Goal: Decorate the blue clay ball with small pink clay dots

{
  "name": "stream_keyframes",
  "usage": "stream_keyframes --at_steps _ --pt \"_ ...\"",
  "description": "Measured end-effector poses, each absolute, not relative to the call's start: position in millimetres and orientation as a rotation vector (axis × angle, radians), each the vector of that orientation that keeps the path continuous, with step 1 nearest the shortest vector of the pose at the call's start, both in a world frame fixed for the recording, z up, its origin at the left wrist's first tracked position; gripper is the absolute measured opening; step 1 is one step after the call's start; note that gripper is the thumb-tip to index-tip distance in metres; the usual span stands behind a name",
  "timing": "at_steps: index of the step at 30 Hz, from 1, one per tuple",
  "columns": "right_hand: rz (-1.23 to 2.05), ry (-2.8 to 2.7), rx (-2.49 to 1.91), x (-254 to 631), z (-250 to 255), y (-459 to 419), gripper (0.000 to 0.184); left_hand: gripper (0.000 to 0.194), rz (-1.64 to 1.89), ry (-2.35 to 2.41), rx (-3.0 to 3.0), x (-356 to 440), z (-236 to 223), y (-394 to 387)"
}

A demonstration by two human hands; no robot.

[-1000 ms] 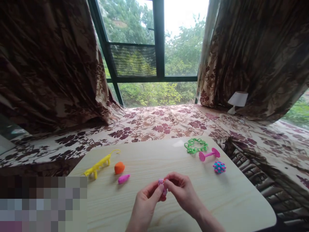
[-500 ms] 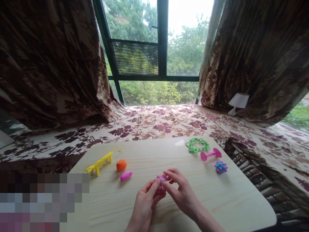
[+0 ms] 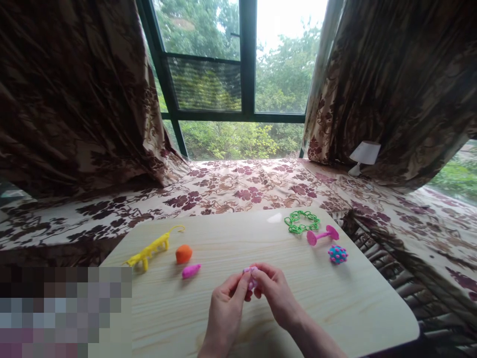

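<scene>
Fingers of left hand [image 3: 225,308] and right hand [image 3: 281,301] pinch nearly closed on small lumpy pink piece [image 3: 253,285] above pale wooden bench [image 3: 167,318], likely steadying it from both sides. Orange rounded lump [image 3: 184,254], blue pink-knobbed ball [image 3: 338,254] sit apart, probably clear of handwork.

**Head camera facing forward over a pale table [image 3: 223,238]**

Worn on the head, the camera looks forward and down from above the table's near side, close to its top; a window [image 3: 248,89] stands beyond the table.
</scene>
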State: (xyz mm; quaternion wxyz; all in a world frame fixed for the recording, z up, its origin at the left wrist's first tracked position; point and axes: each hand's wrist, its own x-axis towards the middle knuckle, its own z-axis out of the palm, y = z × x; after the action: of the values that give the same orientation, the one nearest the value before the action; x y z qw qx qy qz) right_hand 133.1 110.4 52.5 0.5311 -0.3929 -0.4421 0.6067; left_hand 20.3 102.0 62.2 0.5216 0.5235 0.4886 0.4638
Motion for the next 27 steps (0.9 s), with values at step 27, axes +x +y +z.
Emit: stream_keyframes --at_steps 27 --pt "1.473 -0.903 -1.033 132 51 122 0.037 0.03 1.156 1.005 1.262 17 56 107"
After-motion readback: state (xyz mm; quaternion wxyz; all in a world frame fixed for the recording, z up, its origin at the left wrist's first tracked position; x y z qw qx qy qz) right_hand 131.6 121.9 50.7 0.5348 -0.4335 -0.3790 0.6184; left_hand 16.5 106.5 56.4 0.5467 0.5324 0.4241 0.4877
